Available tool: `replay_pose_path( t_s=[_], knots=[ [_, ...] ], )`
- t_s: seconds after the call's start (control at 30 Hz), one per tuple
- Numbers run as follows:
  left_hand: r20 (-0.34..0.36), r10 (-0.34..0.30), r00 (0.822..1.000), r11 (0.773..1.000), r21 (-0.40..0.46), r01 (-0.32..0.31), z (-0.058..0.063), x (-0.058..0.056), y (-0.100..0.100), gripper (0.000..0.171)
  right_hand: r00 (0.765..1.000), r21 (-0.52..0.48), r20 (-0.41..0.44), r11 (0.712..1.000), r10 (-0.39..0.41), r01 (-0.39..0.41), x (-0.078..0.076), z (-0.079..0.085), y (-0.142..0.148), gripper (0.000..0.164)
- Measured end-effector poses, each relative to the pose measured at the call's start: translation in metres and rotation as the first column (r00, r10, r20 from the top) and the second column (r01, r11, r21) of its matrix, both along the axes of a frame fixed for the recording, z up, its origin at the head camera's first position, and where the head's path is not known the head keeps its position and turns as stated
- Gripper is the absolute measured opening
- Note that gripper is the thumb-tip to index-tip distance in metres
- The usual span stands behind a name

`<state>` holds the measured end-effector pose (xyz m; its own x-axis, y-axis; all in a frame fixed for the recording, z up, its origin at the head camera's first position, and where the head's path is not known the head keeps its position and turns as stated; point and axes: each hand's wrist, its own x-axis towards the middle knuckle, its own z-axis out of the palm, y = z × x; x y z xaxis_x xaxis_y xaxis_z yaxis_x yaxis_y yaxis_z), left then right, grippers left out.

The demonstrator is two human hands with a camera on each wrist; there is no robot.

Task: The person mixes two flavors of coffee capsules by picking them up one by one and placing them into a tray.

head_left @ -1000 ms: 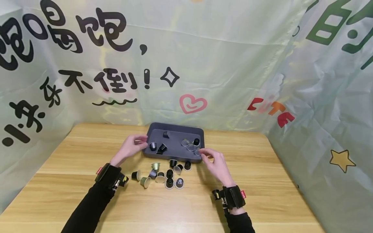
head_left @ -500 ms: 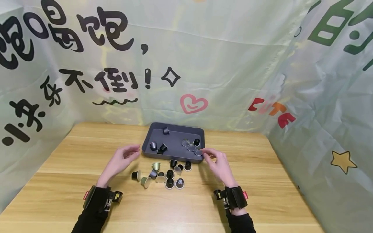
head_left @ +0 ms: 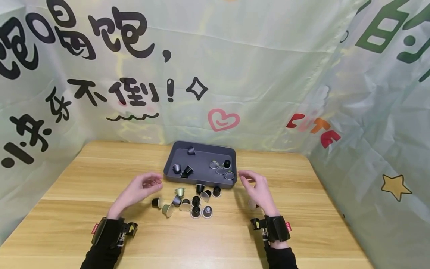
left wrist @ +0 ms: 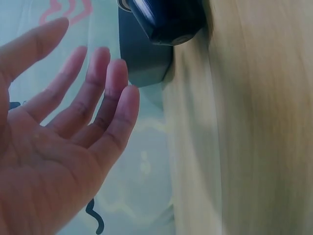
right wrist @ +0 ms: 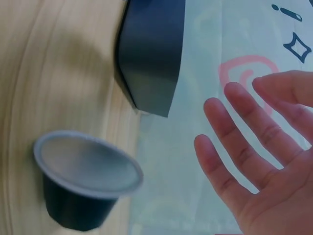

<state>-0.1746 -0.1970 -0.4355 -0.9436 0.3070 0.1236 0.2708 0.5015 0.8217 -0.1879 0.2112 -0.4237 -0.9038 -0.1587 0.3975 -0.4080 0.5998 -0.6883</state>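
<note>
My left hand hovers over the table left of the dark grey tray, its fingers loosely bent and holding nothing. In the left wrist view a dark capsule looms at the top, beyond the fingertips. To the right of the tray my right hand hangs in the air, holding nothing. A dark coffee capsule with a pale lid lies on the table beside it; the hand partly hides it in the head view. Several capsules lie in the tray, among them a black one and a purple-grey one.
In front of the tray sits a loose group of capsules, including a green one, a black one and a silver-topped one. A printed cloth hangs behind and beside the wooden table.
My left hand has drawn back leftward from the tray's edge. My right hand has moved away from the tray to the right, and a capsule now shows beside its wrist.
</note>
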Motion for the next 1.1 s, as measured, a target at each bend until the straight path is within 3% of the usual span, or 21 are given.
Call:
replay_pose_path(
  t_s=[0.23, 0.43, 0.57, 0.73, 1.1],
  knots=[
    [0.030, -0.040, 0.999, 0.999, -0.005, 0.040, -0.003, 0.001, -0.002, 0.042, 0.999, 0.014, 0.037, 1.000, -0.006, 0.005, 0.002, 0.002, 0.011, 0.023],
    [0.054, -0.070, 0.996, 0.995, -0.070, 0.073, -0.002, 0.004, -0.003, 0.044, 0.998, 0.029, 0.066, 1.000, -0.013, 0.011, 0.003, 0.003, 0.015, 0.025],
    [0.095, -0.042, 0.995, 0.984, -0.167, 0.057, 0.002, 0.008, -0.002, 0.044, 0.998, 0.030, 0.065, 1.000, -0.010, 0.008, 0.003, 0.003, 0.014, 0.025],
    [0.142, 0.011, 0.990, 0.955, -0.294, 0.032, 0.007, 0.012, 0.000, 0.047, 0.999, 0.029, 0.048, 1.000, -0.002, 0.001, 0.002, 0.002, 0.013, 0.025],
    [0.221, 0.065, 0.973, 0.951, -0.308, 0.006, 0.012, 0.018, 0.010, 0.051, 1.000, 0.028, 0.030, 1.000, 0.008, -0.009, 0.002, 0.001, 0.009, 0.024]
  ],
)
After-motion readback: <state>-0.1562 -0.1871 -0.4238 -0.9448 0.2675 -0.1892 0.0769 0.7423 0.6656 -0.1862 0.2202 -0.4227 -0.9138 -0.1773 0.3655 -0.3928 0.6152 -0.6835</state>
